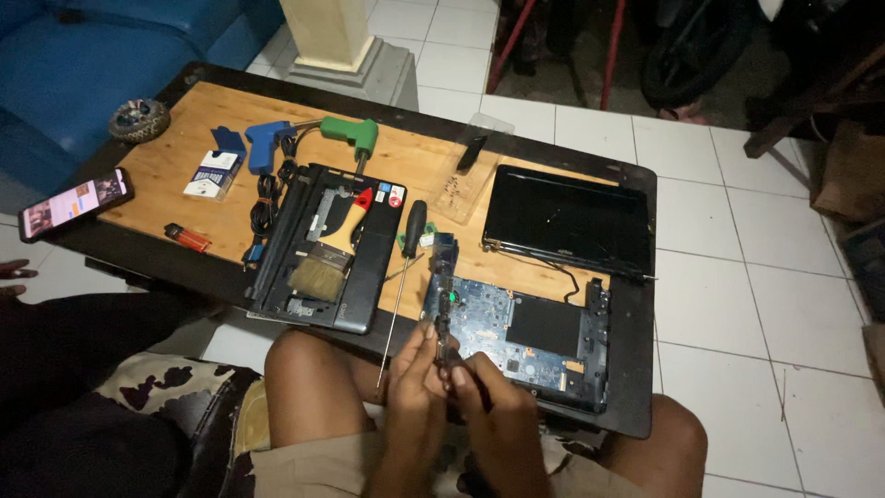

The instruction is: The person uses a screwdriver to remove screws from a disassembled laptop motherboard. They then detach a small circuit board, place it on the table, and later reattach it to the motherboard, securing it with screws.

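A home room serving as a makeshift electronics repair spot.

A low wooden-topped desk with a dark rim point(184, 157) stands on the white tiled floor point(737, 304) beside a blue upholstered sofa point(83, 74). On it lie an opened black laptop base point(323, 244), a bare blue circuit board point(516, 323), a detached black laptop screen point(567, 221), a long black-handled screwdriver point(406, 267), a wooden-handled paintbrush point(327, 258) and a green soldering gun point(355, 134).

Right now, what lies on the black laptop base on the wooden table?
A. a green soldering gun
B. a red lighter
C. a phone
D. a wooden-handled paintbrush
D: the wooden-handled paintbrush lies across the black laptop base; the other three things rest elsewhere on the table.
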